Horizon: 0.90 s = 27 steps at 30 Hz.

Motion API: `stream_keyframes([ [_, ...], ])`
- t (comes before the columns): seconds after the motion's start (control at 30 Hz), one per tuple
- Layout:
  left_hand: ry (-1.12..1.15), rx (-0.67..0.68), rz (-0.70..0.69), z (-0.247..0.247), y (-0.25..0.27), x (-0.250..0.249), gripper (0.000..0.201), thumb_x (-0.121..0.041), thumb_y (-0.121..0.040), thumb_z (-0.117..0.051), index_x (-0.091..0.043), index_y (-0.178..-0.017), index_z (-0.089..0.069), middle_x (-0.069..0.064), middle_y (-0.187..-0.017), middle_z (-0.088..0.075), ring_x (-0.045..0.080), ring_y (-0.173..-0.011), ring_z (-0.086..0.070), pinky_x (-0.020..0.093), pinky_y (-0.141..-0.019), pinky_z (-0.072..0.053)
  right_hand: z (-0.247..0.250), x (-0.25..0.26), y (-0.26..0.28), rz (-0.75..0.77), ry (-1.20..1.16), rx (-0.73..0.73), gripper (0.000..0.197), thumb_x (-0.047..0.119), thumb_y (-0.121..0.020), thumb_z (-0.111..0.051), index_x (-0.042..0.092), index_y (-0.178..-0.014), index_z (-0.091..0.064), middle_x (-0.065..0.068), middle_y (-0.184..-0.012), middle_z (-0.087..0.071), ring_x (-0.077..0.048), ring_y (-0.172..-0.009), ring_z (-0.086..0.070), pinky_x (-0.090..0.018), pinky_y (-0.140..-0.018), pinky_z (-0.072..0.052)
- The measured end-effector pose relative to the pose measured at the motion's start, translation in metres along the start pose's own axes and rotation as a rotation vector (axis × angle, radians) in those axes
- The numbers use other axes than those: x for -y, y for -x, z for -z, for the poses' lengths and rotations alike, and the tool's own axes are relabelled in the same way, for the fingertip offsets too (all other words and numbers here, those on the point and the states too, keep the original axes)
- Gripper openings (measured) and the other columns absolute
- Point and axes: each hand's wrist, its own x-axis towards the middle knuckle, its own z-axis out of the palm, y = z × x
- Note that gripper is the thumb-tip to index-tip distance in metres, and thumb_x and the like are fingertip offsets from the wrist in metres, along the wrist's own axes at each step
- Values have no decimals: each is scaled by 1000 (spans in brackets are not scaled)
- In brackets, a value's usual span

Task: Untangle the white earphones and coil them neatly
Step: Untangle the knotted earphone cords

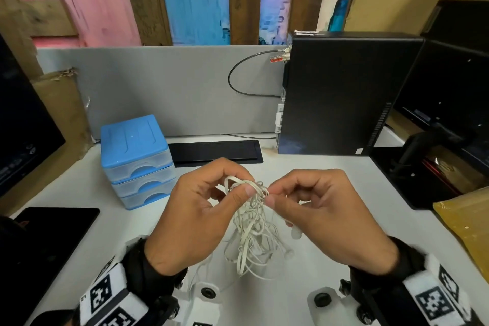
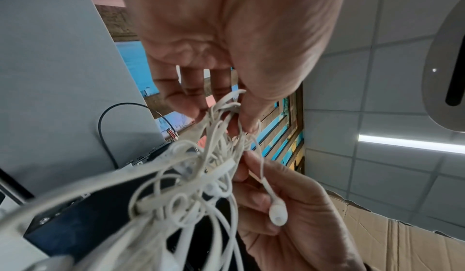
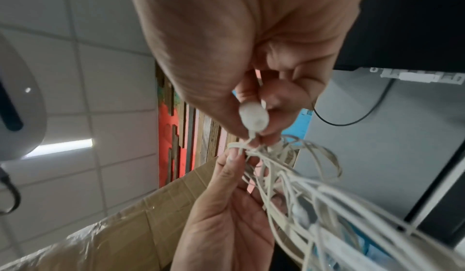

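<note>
The white earphones [image 1: 254,227] are a tangled bunch of thin cable held up over the white desk [image 1: 344,219], with loops hanging down between my hands. My left hand [image 1: 242,185] pinches the top of the tangle between thumb and fingers. My right hand [image 1: 270,195] pinches a strand right beside it. In the left wrist view the left hand [image 2: 224,116] grips the cable knot [image 2: 201,176], and one earbud [image 2: 278,213] dangles in front of the right palm. In the right wrist view the right hand [image 3: 254,132] holds the strand just below that earbud [image 3: 253,118].
A blue drawer unit [image 1: 137,156] stands at the left rear, and a black computer tower [image 1: 344,92] at the right rear. A black tablet [image 1: 50,241] lies left, a yellow padded envelope [image 1: 465,225] right. A black strip [image 1: 214,152] lies along the grey partition.
</note>
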Motion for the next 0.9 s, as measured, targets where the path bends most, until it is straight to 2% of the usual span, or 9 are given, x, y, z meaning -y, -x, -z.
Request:
stream_keyframes([
  [0.13,-39,39,-25,1,2,-1,10,-36,-86,-66,-34,-94,-73,-10,-89,-72,20,-80,-65,24,-60,-48,1,-6,-1,93,-9,-79,14,5,-81,-76,15,-73,-72,-6,-76,-68,-30,-62,-54,-36,-49,-38],
  [0.27,-73,63,-72,0,2,0,13,-35,-88,-66,-32,-96,-75,-10,-87,-72,19,-70,-60,24,-52,-42,1,-8,-5,108,-170,-95,5,5,-75,-65,8,-71,-66,-14,-78,-69,-9,-62,-57,-17,-55,-43],
  [0.37,-30,63,-56,0,2,2,12,-35,-87,-66,-33,-95,-75,-8,-87,-72,22,-69,-59,42,-51,-47,-1,-12,-8,151,-221,-53,6,-2,-77,-62,3,-79,-63,-24,-74,-61,-6,-57,-54,-13,-54,-43],
  [0.43,10,61,-48,1,2,4,12,-33,-87,-66,-31,-94,-75,-3,-88,-71,24,-73,-61,51,-54,-47,0,-15,-9,202,-170,-66,11,-4,-80,-60,5,-80,-66,-17,-72,-62,-6,-58,-52,-13,-55,-41],
  [0.53,29,49,-48,1,2,4,11,-31,-87,-66,-30,-92,-76,0,-88,-70,26,-78,-63,54,-57,-47,3,-16,-7,221,-91,-38,23,-1,-82,-58,12,-79,-76,-10,-76,-65,-9,-62,-54,-15,-53,-38],
  [0.63,11,50,-51,1,2,5,12,-30,-87,-65,-30,-93,-75,-1,-88,-70,25,-78,-63,52,-57,-48,6,-14,-4,192,-39,32,14,9,-81,-67,15,-84,-80,-7,-80,-66,-20,-68,-57,-37,-49,-40],
  [0.7,13,52,-52,1,2,5,12,-29,-87,-65,-30,-92,-75,0,-87,-69,26,-77,-63,52,-57,-48,7,-12,-3,173,-3,60,6,16,-80,-77,17,-85,-81,-7,-80,-66,-25,-69,-57,-44,-50,-42],
  [0.77,25,56,-48,0,2,5,11,-28,-87,-65,-30,-92,-76,0,-86,-69,25,-76,-62,52,-57,-48,9,-11,-4,160,39,76,4,15,-81,-81,17,-84,-81,-7,-80,-66,-25,-68,-56,-42,-49,-42],
  [0.9,-27,108,-60,-1,2,8,12,-24,-90,-65,-29,-93,-76,-5,-87,-69,23,-77,-62,48,-59,-47,15,-14,-8,146,7,16,6,11,-81,-79,15,-77,-77,0,-90,-66,-20,-72,-54,-24,-53,-39],
])
